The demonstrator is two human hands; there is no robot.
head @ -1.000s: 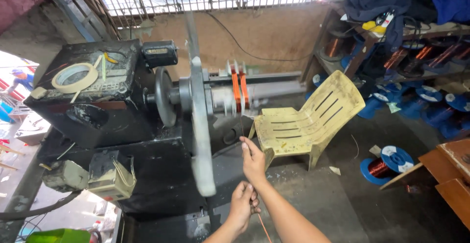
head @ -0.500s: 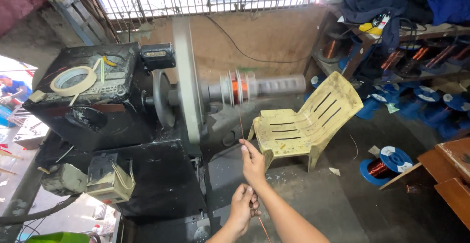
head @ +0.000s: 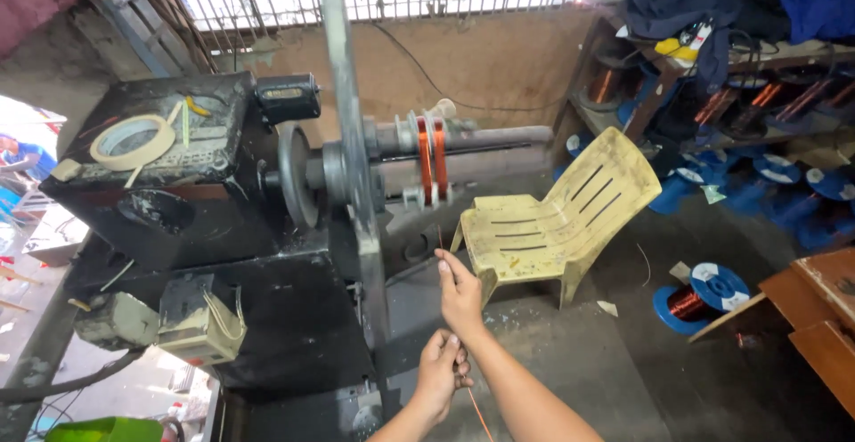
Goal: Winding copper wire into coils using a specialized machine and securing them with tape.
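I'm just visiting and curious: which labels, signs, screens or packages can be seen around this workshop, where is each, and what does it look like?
Small counter box: on top of the black machine, dark, with a narrow pale window.
Spool label: on the blue wire spool lying on the floor at right, round, white and blue.
More blue spools: by the shelves at right, round pale labels.
No signs or packages show.

A tape roll [head: 134, 142] lies on the winding machine [head: 223, 228]; the chair [head: 557, 219] stands right of it, spools [head: 704, 291] farther right.

Open floor right; winding machine [head: 294, 228] left
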